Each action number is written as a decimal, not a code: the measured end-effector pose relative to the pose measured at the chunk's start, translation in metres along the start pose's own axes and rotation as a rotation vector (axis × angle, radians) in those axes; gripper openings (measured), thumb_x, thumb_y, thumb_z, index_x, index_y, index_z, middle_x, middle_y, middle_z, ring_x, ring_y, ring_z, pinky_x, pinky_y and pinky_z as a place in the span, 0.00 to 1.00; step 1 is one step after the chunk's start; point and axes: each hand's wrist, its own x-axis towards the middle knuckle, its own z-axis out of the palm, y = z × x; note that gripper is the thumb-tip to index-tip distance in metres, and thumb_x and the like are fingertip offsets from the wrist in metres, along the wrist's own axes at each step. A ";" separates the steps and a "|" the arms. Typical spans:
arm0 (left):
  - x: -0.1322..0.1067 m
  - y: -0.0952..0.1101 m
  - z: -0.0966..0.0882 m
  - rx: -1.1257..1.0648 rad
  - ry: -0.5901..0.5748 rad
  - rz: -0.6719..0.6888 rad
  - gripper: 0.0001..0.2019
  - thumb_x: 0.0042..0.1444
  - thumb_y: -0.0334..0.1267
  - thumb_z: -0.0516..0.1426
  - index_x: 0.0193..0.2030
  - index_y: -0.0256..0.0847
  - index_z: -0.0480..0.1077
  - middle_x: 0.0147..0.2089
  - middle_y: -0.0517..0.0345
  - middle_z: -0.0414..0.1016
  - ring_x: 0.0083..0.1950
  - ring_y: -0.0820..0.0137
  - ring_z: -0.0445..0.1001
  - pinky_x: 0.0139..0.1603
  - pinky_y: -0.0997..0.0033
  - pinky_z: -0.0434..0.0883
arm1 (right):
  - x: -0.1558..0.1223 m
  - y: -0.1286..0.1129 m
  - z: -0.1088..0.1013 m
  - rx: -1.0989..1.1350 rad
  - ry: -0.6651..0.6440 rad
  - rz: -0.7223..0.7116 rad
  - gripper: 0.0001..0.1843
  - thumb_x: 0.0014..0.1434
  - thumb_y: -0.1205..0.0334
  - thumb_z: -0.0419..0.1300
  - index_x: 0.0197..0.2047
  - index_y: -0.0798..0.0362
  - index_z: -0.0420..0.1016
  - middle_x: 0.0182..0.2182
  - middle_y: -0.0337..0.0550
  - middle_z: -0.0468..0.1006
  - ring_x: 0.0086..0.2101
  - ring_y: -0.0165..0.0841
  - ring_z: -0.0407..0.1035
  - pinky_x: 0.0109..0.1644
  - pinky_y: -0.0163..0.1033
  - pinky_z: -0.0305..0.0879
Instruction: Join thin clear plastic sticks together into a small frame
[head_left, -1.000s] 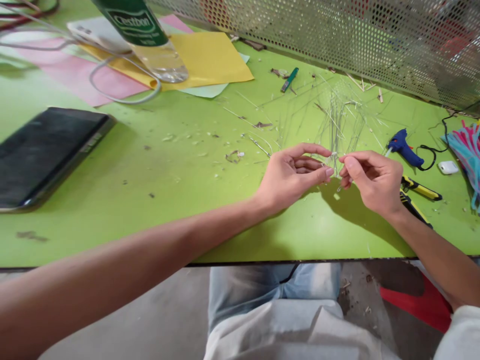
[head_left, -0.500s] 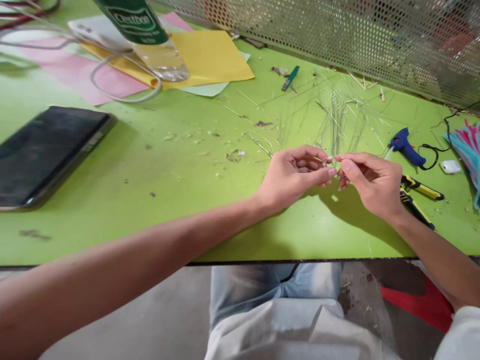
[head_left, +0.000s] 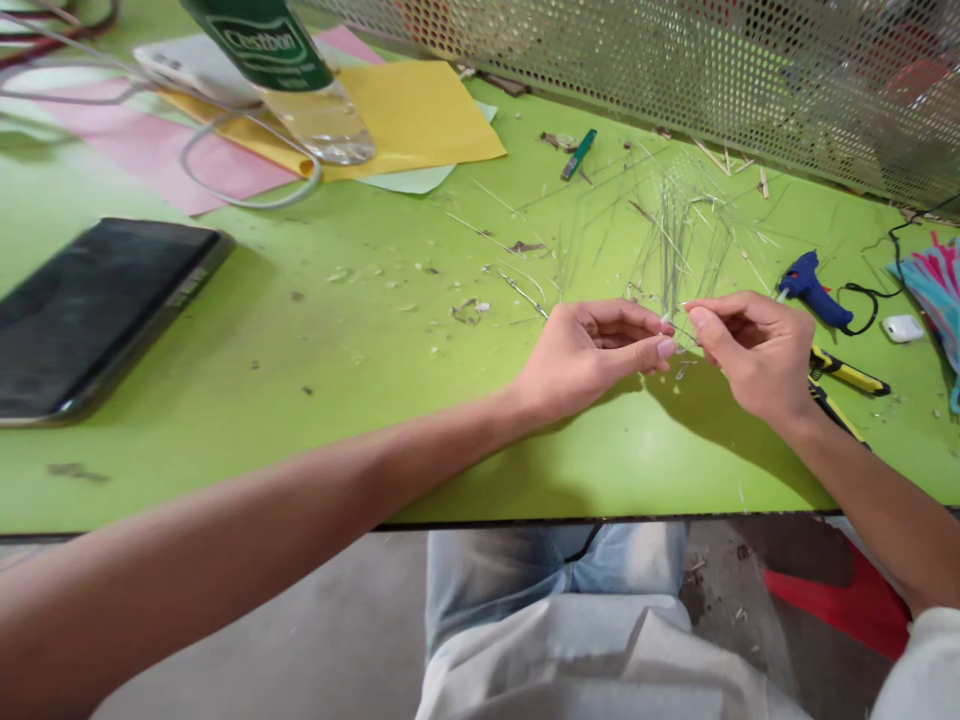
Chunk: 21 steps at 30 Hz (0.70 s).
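My left hand (head_left: pixel 604 355) is closed in a pinch, thumb against fingers, on a thin wire (head_left: pixel 682 333). Opposite it, my right hand (head_left: pixel 750 350) pinches the other end of the wire between thumb and forefinger. A short stretch of the wire spans the small gap between the two hands, with a tiny loop (head_left: pixel 681 371) hanging just below. Both hands are above the green table (head_left: pixel 360 370). Behind them lies a loose bunch of thin straight wires (head_left: pixel 673 245). A twisted piece of wire (head_left: pixel 523 290) rests left of my left hand.
To the right are a blue glue gun (head_left: pixel 814 290), yellow-and-black pliers (head_left: pixel 851 372), a white case (head_left: pixel 902 328) and coloured fuzzy stems (head_left: pixel 934 290). A green cutter (head_left: pixel 579 155) lies behind. Leftward are a phone (head_left: pixel 97 310), a bottle (head_left: pixel 277 75) and yellow paper (head_left: pixel 427 115). A perforated metal panel (head_left: pixel 637 75) borders the back.
My right hand has moved slightly right, away from my left hand, and the gap between the fingertips has widened, showing more wire. My left hand stays nearly in place.
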 end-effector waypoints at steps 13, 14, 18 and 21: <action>-0.001 0.005 0.001 0.033 0.054 -0.032 0.19 0.45 0.47 0.79 0.34 0.35 0.83 0.28 0.54 0.85 0.29 0.68 0.83 0.34 0.72 0.82 | -0.003 -0.001 -0.004 -0.116 -0.049 -0.165 0.08 0.67 0.56 0.70 0.47 0.45 0.90 0.32 0.39 0.87 0.26 0.29 0.74 0.33 0.38 0.75; -0.001 0.006 0.001 0.041 0.054 -0.036 0.19 0.45 0.48 0.79 0.34 0.35 0.83 0.28 0.53 0.85 0.29 0.68 0.83 0.34 0.72 0.82 | -0.003 -0.001 -0.004 -0.112 -0.051 -0.172 0.07 0.67 0.56 0.70 0.46 0.45 0.91 0.32 0.39 0.87 0.26 0.29 0.74 0.33 0.38 0.74; -0.002 0.006 0.001 0.025 0.051 -0.047 0.21 0.45 0.50 0.80 0.34 0.34 0.84 0.30 0.51 0.86 0.30 0.66 0.85 0.37 0.70 0.84 | -0.002 0.002 -0.004 -0.088 -0.059 -0.173 0.07 0.68 0.56 0.70 0.46 0.44 0.91 0.33 0.40 0.87 0.26 0.30 0.75 0.32 0.38 0.74; -0.001 0.005 0.001 0.000 0.043 -0.048 0.22 0.44 0.52 0.80 0.35 0.34 0.85 0.31 0.51 0.87 0.33 0.64 0.86 0.40 0.67 0.86 | -0.002 0.003 -0.005 -0.082 -0.067 -0.156 0.08 0.68 0.54 0.70 0.47 0.43 0.91 0.33 0.40 0.86 0.27 0.30 0.74 0.32 0.39 0.74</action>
